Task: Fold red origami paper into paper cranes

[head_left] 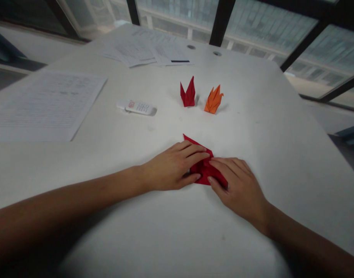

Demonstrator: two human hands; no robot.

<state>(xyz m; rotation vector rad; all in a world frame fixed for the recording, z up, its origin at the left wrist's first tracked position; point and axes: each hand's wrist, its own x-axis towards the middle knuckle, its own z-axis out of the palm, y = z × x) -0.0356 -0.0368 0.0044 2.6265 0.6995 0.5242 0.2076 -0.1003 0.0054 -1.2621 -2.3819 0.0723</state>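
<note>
Dim, softly blurred, dark-cornered; daylight seemingly from the windows (260, 29)

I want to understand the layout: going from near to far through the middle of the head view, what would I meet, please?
Low-lying red paper → upright red folded-paper figure beside upright orange folded-paper figure → loose white printed sheets → dark-framed window.

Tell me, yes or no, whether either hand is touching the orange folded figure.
No, the left hand and right hand are on the red paper, apart from the orange folded figure.
</note>
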